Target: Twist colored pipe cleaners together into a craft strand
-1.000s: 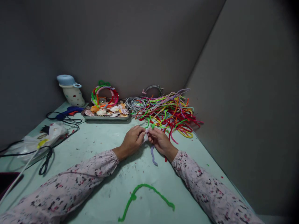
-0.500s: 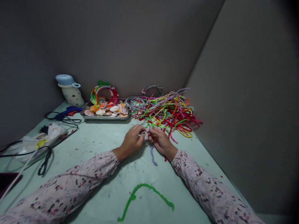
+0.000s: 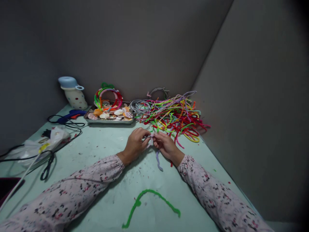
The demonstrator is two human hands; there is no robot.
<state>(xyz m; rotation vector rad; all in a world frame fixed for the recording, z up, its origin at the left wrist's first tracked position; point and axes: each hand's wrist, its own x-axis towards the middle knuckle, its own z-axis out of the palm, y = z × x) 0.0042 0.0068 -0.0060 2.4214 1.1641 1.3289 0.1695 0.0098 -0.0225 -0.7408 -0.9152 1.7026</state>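
Between my hands is a pale lilac pipe cleaner (image 3: 152, 136), pinched from both sides at the middle of the table. My left hand (image 3: 136, 141) has its thumb and fingers closed on the left part of it. From the other side, my right hand (image 3: 167, 145) grips it with bent fingers. A lavender pipe cleaner end (image 3: 158, 162) hangs down beside the right hand; whether it belongs to the same piece is hidden. Nearer to me, a bent green pipe cleaner (image 3: 151, 191) lies on the table.
A heap of coloured pipe cleaners (image 3: 178, 112) lies behind my right hand, beside coiled grey wire (image 3: 141, 107). A metal tray (image 3: 109, 122) holds shells and wrapped hoops (image 3: 98, 96). At left are a bottle (image 3: 75, 96), blue glue gun (image 3: 69, 116), cables and plastic bag (image 3: 56, 137).
My left hand's thumb and fingers have shifted slightly about the lilac pipe cleaner. The right hand keeps nearly the same grip, and the things on the table stay put.
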